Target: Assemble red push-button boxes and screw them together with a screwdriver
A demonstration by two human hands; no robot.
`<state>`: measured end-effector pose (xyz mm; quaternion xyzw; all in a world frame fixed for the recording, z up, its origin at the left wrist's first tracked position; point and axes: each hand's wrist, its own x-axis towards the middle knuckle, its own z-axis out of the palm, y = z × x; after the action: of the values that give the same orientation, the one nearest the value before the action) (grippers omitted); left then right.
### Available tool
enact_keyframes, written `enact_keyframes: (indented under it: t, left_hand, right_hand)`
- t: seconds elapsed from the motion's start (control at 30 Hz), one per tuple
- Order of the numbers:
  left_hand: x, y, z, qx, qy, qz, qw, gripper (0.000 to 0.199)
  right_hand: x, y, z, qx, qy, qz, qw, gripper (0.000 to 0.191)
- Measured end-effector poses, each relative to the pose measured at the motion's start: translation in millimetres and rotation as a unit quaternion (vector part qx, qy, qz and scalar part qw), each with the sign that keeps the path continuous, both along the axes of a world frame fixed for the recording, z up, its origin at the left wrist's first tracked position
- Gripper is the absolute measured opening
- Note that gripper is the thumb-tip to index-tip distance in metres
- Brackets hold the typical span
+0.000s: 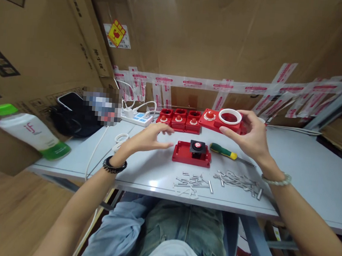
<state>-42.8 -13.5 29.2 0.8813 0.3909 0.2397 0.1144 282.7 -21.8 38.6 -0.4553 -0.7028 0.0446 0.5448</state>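
Note:
My right hand [249, 136] grips a red housing cover [215, 121] above the table. The cover carries a white ring [230, 116] around an opening and a small red dome [210, 115] at its left end. My left hand [154, 136] is empty, its fingers apart, just left of an open red box base [182, 152]. A black square part [198, 146] with a red and white centre stands in that base. To the right of the base lies a green and yellow screwdriver [224, 151].
Several screws and metal pins [195, 181] lie near the front edge, beside another metal pile [238, 180]. Several finished-looking red units [178, 120] stand at the back. Left are a power strip [137, 118], white rings [120, 138] and a bottle [34, 131]. Cardboard [196, 35] rises behind.

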Motion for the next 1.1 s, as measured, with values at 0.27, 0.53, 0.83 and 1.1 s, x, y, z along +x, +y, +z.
enact_keyframes:
  t: [0.27, 0.53, 0.83, 1.1]
  left_hand:
    - [77.8, 10.1, 6.1, 0.034, -0.012, -0.105, 0.994, 0.027]
    - [76.5, 13.1, -7.5, 0.013, -0.031, -0.109, 0.993, 0.026]
    - [77.5, 15.2, -10.6, 0.015, -0.019, -0.106, 0.994, 0.030]
    - [76.8, 14.8, -11.1, 0.021, -0.011, -0.108, 0.994, 0.031]
  right_hand:
    - [-0.1, -0.3, 1.0, 0.012, -0.007, -0.005, 1.000, 0.055]
    - [-0.9, 0.2, -0.8, 0.007, -0.011, -0.007, 1.000, 0.055]
    - [-0.7, 0.5, -1.2, 0.008, -0.019, -0.016, 1.000, 0.056]
    - [-0.9, 0.8, -2.0, 0.006, -0.023, -0.017, 1.000, 0.056]
